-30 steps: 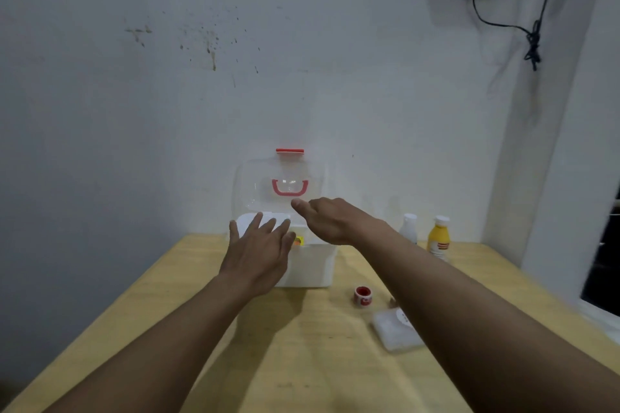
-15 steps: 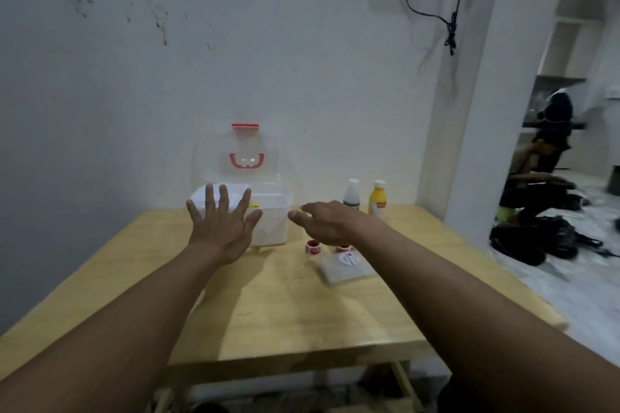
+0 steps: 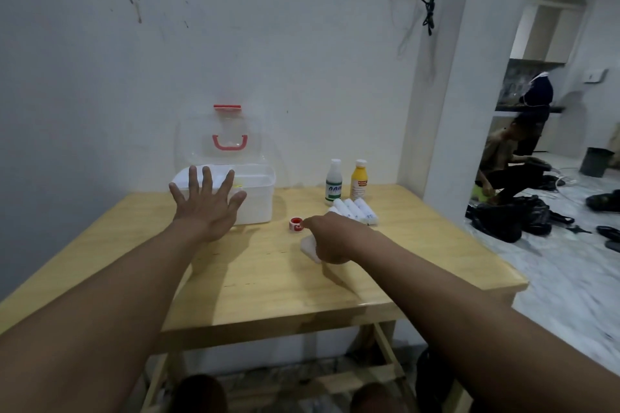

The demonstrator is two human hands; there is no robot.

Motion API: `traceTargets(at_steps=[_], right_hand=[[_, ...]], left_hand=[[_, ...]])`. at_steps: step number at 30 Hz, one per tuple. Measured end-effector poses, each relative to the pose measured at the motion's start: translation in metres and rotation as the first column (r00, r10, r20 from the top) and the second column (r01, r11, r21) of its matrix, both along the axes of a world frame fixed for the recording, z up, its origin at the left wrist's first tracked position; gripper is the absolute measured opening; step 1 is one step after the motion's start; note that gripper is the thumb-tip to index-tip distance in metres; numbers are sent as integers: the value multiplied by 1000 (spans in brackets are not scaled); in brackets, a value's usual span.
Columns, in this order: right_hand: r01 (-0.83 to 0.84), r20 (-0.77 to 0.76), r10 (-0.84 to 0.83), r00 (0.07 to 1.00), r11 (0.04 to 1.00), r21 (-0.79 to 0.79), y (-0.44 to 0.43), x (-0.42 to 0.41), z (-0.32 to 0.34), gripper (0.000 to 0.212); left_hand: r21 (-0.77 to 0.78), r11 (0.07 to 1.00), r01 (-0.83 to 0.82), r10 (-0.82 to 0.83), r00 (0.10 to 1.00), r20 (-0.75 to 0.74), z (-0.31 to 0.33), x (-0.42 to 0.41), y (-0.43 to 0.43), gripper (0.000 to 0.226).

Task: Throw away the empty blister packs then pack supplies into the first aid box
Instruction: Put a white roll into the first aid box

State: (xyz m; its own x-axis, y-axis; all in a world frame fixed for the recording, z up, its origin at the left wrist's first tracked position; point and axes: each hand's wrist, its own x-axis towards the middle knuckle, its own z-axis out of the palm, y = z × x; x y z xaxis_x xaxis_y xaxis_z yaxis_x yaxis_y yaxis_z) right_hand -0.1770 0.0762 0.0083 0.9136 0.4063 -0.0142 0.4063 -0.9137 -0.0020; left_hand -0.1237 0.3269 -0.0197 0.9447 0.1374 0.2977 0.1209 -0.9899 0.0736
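Fingers spread wide, the left hand (image 3: 208,208) sits at the open first aid box's (image 3: 260,201) front, likely steadying it, while the right hand (image 3: 330,238) curls over a flat white packet (image 3: 308,246) on the table nearby, grip unclear, presumably to pack it.

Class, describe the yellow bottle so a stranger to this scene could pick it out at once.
On the wooden table, look along the far edge by the wall, right of the open first aid box. Two small bottles stand side by side: the yellow bottle is the right-hand one, beside a white bottle.
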Motion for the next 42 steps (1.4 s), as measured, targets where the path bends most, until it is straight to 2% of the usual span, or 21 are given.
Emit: traceTargets(at_steps=[3, 7, 15, 17, 19, 22, 26, 35, 38, 42], right_hand=[[-8, 34, 9, 999, 1000, -17, -1, 1, 6, 36], [-22, -2, 22, 1000, 995, -92, -6, -3, 18, 35], [-85, -134, 72, 988, 992, -95, -15, 9, 19, 68], [-65, -137, 58, 989, 997, -42, -16, 17, 13, 75], [-20, -80, 16, 997, 998, -53, -16, 23, 9, 79], [-11, -52, 9, 999, 999, -50, -16, 27, 18, 70], [-44, -29, 47, 998, 992, 120, -15, 29, 49, 57], [-86, 105, 57, 993, 951, 297, 23, 75, 105, 58], [-101, 137, 64, 988, 953, 286, 44, 94, 112, 48], [-127, 156, 101, 983, 977, 168, 69, 109, 111, 37]], left_hand=[[1, 1000, 1, -1, 1000, -4, 1, 0, 1, 71], [5, 1000, 6, -6, 1000, 1, 0, 1, 2, 70], [12, 1000, 3, -3, 1000, 13, 2, -2, 1, 66], [12, 1000, 9, -9, 999, 34, 4, -3, 0, 65], [23, 1000, 7, -8, 998, 61, 6, -4, 1, 64], [29, 1000, 4, -6, 996, 91, 8, -4, 5, 62], [-17, 1000, -1, 3, 989, 147, 13, -4, 17, 59], [-90, 996, 1, 14, 986, 168, 15, 5, 48, 58], [-88, 996, 29, -16, 989, 144, 10, 6, 53, 58], [-97, 994, 55, -39, 986, 163, 3, 7, 56, 56]])
